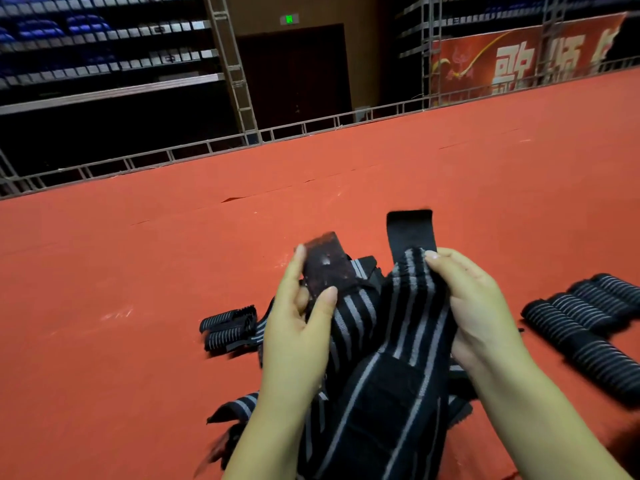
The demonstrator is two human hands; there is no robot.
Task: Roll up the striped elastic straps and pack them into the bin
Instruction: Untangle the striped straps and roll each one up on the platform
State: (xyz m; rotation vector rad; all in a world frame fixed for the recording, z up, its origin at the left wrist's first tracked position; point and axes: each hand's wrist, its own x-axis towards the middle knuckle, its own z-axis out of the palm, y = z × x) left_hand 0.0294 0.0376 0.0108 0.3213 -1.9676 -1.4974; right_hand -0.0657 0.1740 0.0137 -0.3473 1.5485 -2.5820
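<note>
Over the red stage floor, left hand is pinching a strap's velcro tab, right hand is gripping another striped elastic strap, separating them for rolling; finished rolls are lying right; bin unseen.

Single head view, looking forward-down, close over hands, red floor beyond.

Two bare forearms enter from about six o'clock. The left hand and right hand wear no gloves or rings. No sleeves show.
</note>
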